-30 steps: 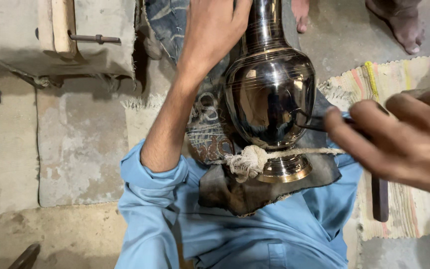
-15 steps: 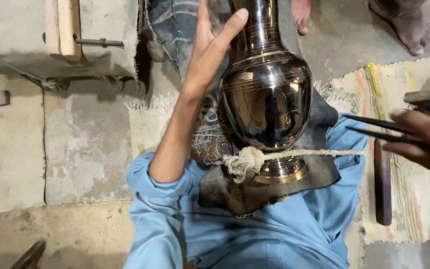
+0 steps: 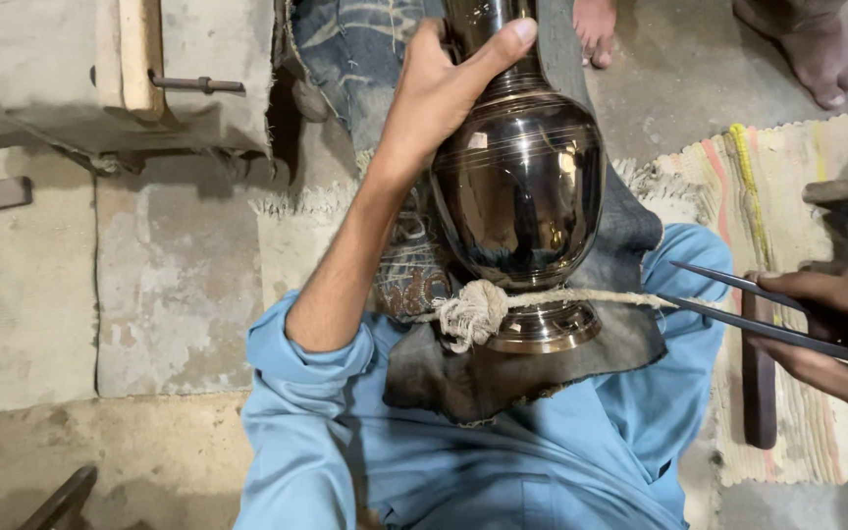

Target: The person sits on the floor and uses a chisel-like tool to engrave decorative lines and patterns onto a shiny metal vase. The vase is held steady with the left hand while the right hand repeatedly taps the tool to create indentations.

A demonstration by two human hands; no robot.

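1. My left hand point(image 3: 439, 93) was wrapped round the narrow neck of the polished metal vase point(image 3: 520, 186), thumb across the front, fingers point(image 3: 503, 44) curled and clamped on the metal.
2. The vase lay tilted across my lap, its foot towards me on a dark leather pad point(image 3: 503, 378) spread over my blue trousers point(image 3: 463, 471), its mouth running out of view at the top.
3. A fibre rope point(image 3: 581, 297) circled the waist just above the foot, tied in a thick knot point(image 3: 470, 314) on my left side.
4. My right hand point(image 3: 826, 329) was off to the side, well apart from the vase, fingers closed on a pair of slim metal rods point(image 3: 738, 304) pointing back at the foot.
5. I judged the vase hard, stiff and fairly heavy; its mirror finish would be slippery and would mark easily.
6. The neck seemed the surest hold, being slim enough to close round; the round belly offered no purchase, and the roped waist was the other steadying point.
7. Someone's bare feet point(image 3: 807, 49) stood on the concrete floor point(image 3: 169, 275) beyond.
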